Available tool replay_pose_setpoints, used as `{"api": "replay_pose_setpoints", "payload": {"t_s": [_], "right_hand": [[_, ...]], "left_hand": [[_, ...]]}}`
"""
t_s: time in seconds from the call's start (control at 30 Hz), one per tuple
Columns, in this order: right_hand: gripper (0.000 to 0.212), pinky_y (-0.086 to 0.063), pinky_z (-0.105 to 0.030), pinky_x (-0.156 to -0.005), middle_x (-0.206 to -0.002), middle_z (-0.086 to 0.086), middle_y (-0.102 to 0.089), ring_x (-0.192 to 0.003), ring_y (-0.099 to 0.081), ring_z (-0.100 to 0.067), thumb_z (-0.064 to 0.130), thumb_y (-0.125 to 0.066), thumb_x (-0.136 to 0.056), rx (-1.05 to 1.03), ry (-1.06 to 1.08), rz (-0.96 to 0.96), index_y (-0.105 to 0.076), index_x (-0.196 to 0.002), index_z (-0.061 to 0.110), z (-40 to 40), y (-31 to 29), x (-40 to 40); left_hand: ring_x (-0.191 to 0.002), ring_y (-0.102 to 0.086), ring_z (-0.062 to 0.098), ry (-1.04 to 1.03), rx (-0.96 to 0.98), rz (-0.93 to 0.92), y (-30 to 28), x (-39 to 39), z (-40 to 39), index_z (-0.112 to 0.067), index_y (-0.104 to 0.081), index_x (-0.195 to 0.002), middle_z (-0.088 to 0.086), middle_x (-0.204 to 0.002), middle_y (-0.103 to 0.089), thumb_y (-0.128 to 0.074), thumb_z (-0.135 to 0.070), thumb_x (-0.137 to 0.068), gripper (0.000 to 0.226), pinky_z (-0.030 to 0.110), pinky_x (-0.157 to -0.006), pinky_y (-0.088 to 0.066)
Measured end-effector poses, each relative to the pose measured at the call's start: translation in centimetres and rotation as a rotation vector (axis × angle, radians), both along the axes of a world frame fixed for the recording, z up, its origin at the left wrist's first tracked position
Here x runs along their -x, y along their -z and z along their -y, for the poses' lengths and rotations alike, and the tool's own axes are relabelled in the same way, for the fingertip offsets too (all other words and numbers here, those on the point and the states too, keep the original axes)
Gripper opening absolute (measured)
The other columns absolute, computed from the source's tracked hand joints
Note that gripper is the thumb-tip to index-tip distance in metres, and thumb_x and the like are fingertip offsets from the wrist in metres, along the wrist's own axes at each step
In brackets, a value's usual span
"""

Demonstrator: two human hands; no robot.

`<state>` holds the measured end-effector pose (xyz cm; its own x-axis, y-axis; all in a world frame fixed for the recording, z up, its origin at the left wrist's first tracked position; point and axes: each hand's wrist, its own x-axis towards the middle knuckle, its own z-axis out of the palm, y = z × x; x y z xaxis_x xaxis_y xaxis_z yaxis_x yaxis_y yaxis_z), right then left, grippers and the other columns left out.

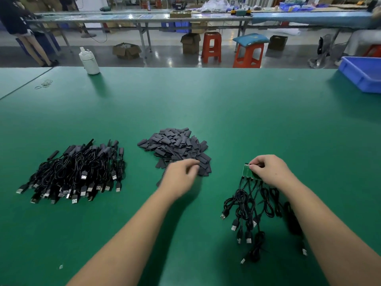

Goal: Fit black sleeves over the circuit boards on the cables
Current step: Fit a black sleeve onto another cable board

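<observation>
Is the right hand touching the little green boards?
Touching. The head view shows the right hand pinching the top edge of the green circuit boards with curled fingertips.

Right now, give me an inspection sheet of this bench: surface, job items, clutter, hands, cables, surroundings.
Surface: green mat, flat.
Job's things: pile of black sleeves mid-table; green circuit boards bare, on a small bunch of cables.
Clutter: white bottle, rubber bands, blue bin at the table's edges.
Hands: left hand at the sleeve pile, blurred, grip unclear; right hand pinches the boards.
Cables: large heap of finished cables on the left, sleeves on.
Surroundings: orange stools, cardboard boxes, long benches, a person standing far left.
</observation>
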<state>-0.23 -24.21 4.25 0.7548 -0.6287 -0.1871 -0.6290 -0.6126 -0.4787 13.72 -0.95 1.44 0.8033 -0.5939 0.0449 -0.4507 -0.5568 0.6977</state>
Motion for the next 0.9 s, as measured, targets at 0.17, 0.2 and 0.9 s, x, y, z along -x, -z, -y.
{"api": "replay_pose_setpoints", "payload": {"t_s": [0.17,0.2,0.9], "right_hand": [[0.008,-0.042,-0.019,-0.058,-0.084,0.010,-0.069,-0.079,-0.064,-0.013,0.026,-0.063,-0.094,-0.061,-0.008,0.086,-0.070,-0.092,0.029,-1.1,-0.4,-0.3],[0.008,-0.041,-0.020,-0.057,-0.083,0.011,-0.068,-0.077,-0.063,-0.011,0.026,-0.063,-0.094,-0.060,-0.015,0.093,-0.069,-0.090,0.030,-1.4,-0.4,-0.4],[0.019,-0.029,-0.034,-0.093,-0.095,0.007,-0.074,-0.099,-0.064,-0.019,0.027,-0.055,-0.097,0.143,0.086,0.076,-0.074,-0.098,0.028,-3.3,2.5,-1.7]], "left_hand": [[-0.104,-0.060,0.002,0.086,0.133,-0.284,1.1,5.9,6.6,-0.022,-0.050,-0.141,-0.009,-0.121,-0.067,-0.057,-0.037,-0.097,0.048,0.025,-0.101,-0.044],[-0.103,-0.061,0.004,0.076,0.122,-0.300,1.3,6.4,7.2,-0.021,-0.052,-0.140,-0.007,-0.119,-0.069,-0.057,-0.037,-0.097,0.046,0.025,-0.100,-0.045],[-0.074,-0.063,0.022,-0.206,-0.009,-0.123,2.1,8.8,9.8,-0.021,-0.072,-0.085,0.000,-0.078,-0.071,-0.056,-0.029,-0.091,0.019,0.028,-0.063,-0.044]]}}
